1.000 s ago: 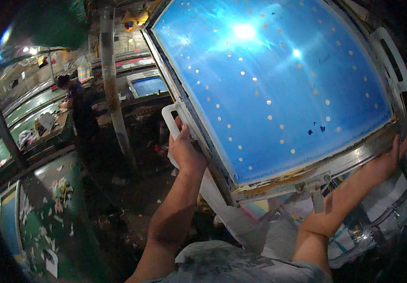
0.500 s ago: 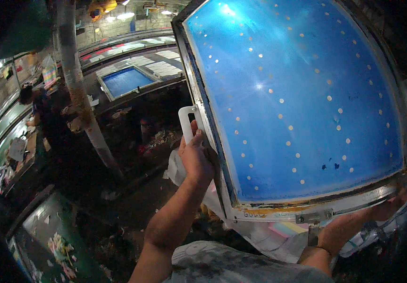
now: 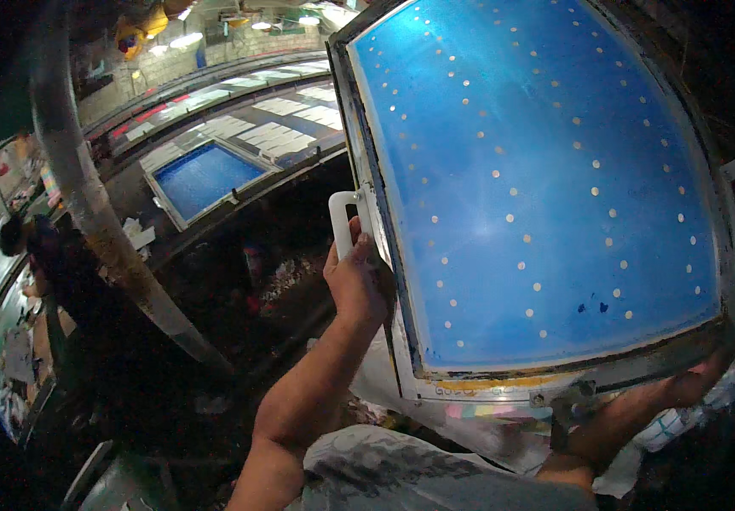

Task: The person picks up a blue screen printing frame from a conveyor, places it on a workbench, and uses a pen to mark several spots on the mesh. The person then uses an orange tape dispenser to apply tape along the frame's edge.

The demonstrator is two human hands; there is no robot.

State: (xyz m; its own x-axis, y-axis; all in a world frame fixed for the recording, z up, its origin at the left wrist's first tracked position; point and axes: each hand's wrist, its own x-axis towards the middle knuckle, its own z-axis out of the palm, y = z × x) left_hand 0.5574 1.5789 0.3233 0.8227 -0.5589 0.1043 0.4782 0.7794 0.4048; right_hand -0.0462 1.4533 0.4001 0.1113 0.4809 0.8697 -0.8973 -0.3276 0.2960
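Note:
A large framed screen (image 3: 546, 247) with a blue face, rows of pale dots and two small dark marks fills the right half of the head view, raised at a tilt. My left hand (image 3: 352, 285) is closed on the white handle (image 3: 342, 221) on its left side, thumb uppermost. At the lower right corner, my right hand (image 3: 695, 379) holds the frame, its fingers in shadow and partly hidden. A metal clamp (image 3: 567, 400) is fixed to the lower bar. Pale sheeting with coloured patches (image 3: 491, 430) lies beneath the screen.
A rusty post (image 3: 86, 196) stands at left, with a co-worker (image 3: 39, 264) behind it by a side bench (image 3: 22, 358). Across a dark gap is a long table (image 3: 291, 119) bearing pale sheets and another blue framed screen (image 3: 201, 179). A green board (image 3: 120, 485) sits at lower left.
The view has swung to the right, bringing the long table more into sight and shifting post and co-worker leftward. The held screen now stands less slanted; both hands still hold it.

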